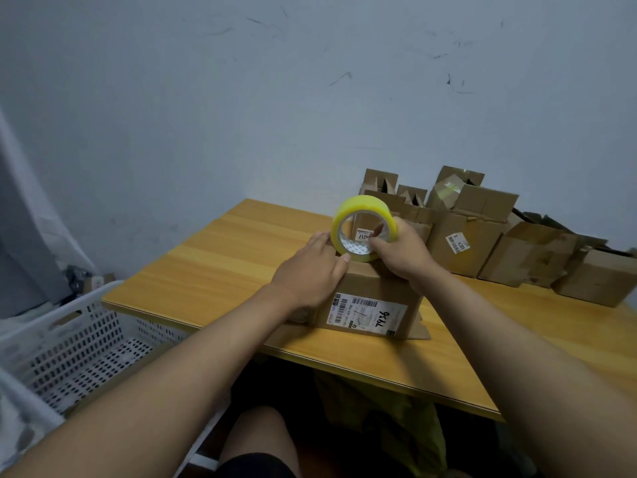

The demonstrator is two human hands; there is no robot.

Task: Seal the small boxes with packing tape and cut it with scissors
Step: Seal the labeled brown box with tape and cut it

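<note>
Yellow tape roll (364, 229) upright atop labelled brown box (370, 305).

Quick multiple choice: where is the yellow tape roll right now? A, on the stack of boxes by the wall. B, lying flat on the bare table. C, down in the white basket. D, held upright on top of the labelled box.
D: the right hand holds the yellow tape roll upright on the labelled box, with the left hand beside it.

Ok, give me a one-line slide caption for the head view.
Right hand holds a tape roll upright on a box; left hand presses the box top.
</note>
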